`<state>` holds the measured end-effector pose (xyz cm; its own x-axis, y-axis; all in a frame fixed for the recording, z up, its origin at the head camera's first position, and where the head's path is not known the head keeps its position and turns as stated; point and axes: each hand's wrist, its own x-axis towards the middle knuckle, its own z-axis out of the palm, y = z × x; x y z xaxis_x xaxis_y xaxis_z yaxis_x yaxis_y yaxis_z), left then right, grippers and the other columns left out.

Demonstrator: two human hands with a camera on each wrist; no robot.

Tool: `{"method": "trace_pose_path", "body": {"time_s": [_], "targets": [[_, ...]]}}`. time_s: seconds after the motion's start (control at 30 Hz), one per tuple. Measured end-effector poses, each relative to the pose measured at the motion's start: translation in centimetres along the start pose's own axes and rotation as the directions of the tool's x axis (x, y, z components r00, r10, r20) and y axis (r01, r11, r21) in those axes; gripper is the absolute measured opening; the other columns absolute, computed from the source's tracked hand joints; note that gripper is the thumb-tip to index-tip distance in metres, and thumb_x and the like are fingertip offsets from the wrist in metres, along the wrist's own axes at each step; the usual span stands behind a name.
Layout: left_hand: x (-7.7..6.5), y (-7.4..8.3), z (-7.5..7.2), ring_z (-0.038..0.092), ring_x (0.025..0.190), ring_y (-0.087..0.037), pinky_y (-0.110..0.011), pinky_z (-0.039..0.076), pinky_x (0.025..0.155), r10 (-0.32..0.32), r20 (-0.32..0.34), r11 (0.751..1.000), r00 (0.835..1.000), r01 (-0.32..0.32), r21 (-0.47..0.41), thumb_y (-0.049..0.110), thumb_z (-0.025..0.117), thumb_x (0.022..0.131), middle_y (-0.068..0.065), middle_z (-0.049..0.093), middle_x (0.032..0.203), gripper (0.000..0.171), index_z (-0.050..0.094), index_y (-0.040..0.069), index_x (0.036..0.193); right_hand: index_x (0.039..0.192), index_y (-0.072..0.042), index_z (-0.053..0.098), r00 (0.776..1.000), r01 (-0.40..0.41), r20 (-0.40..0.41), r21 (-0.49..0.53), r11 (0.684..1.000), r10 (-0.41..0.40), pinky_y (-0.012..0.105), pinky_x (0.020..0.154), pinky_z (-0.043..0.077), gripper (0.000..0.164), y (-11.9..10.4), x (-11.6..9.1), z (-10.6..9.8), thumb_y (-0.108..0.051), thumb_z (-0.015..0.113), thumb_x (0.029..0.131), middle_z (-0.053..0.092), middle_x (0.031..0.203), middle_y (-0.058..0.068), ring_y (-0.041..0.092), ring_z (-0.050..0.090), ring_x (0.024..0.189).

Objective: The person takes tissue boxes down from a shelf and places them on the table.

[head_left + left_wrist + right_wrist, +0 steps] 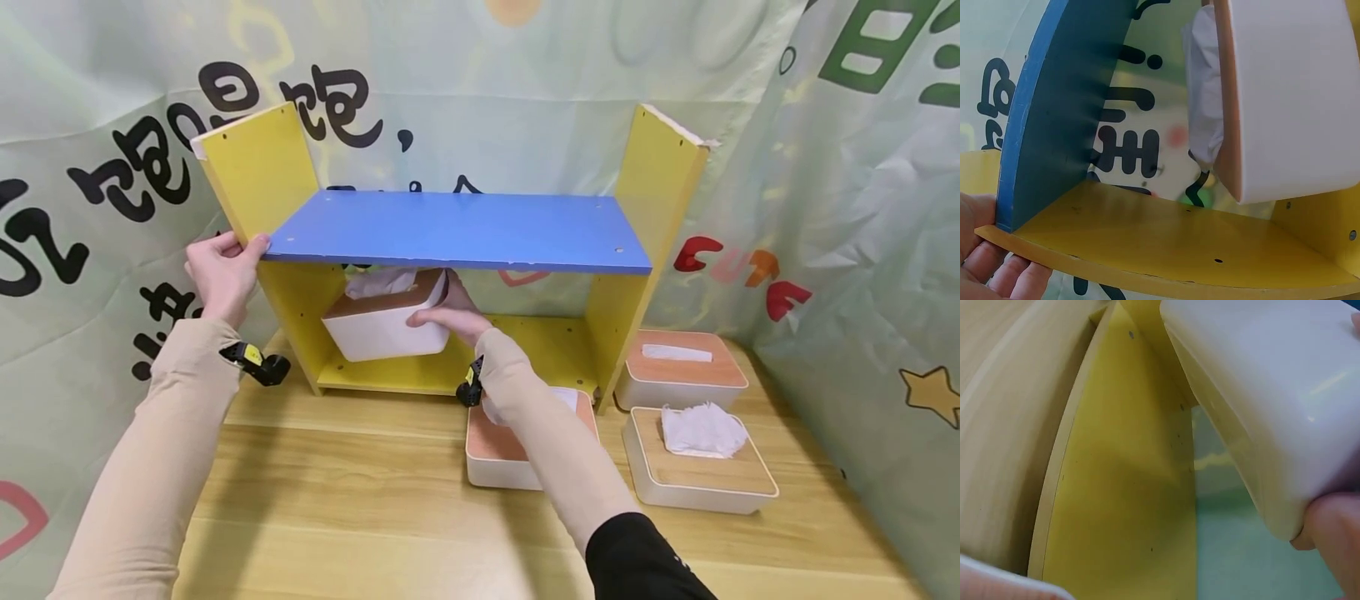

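Note:
A small shelf unit has yellow side panels, a yellow bottom board and a blue middle board. My left hand grips the front edge of its left side panel, beside the blue board's corner. In my right hand is a white tissue box with a wood-look lid and a tissue sticking out. The box is tilted inside the lower compartment, raised above the bottom board, toward the left side. In the right wrist view, the thumb presses on the box's white wall.
A tissue box stands in front of the shelf, partly hidden by my right forearm. Two more boxes, one farther back and one nearer, stand right of the shelf on the wooden table. A printed cloth hangs behind.

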<state>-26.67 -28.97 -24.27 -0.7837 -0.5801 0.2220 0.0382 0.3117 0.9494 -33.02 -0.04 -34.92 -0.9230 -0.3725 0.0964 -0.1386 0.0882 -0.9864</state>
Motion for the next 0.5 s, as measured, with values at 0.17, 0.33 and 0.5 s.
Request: {"method": "trace_pose_path", "body": {"time_s": [0.17, 0.33, 0.5], "targets": [[0.0, 0.1, 0.0, 0.056, 0.062, 0.015, -0.007, 0.046, 0.065, -0.004, -0.002, 1.0, 1.0, 0.004, 0.012, 0.029, 0.075, 0.089, 0.038, 0.052, 0.052, 0.047, 0.067, 0.009, 0.131, 0.162, -0.014, 0.007, 1.0, -0.018, -0.016, 0.003, 1.0, 0.018, 0.038, 0.125, 0.03, 0.122, -0.4, -0.5, 0.0, -0.01, 0.086, 0.07, 0.017, 0.168, 0.007, 0.021, 0.026, 0.152], [-0.1, 0.0, 0.1, 0.057, 0.065, 0.014, -0.008, 0.046, 0.068, -0.006, -0.003, 1.0, 1.0, 0.007, 0.016, 0.029, 0.075, 0.09, 0.038, 0.052, 0.052, 0.047, 0.067, 0.01, 0.131, 0.162, -0.014, 0.007, 0.999, -0.01, -0.042, -0.003, 1.0, 0.01, 0.041, 0.121, 0.036, 0.123, -1.0, -1.3, 0.1, -0.01, 0.086, 0.069, 0.018, 0.167, 0.008, 0.025, 0.033, 0.145], [0.0, 0.0, 0.0, 0.056, 0.094, 0.011, -0.009, 0.046, 0.075, -0.026, 0.001, 1.0, 1.0, 0.026, 0.01, 0.031, 0.074, 0.09, 0.039, 0.051, 0.053, 0.047, 0.066, 0.011, 0.133, 0.163, -0.015, 0.004, 0.999, -0.017, -0.043, -0.058, 0.998, 0.015, 0.041, 0.121, 0.035, 0.126, -1.5, -2.1, 0.1, -0.015, 0.086, 0.067, 0.017, 0.168, 0.008, 0.025, 0.034, 0.144]]}}
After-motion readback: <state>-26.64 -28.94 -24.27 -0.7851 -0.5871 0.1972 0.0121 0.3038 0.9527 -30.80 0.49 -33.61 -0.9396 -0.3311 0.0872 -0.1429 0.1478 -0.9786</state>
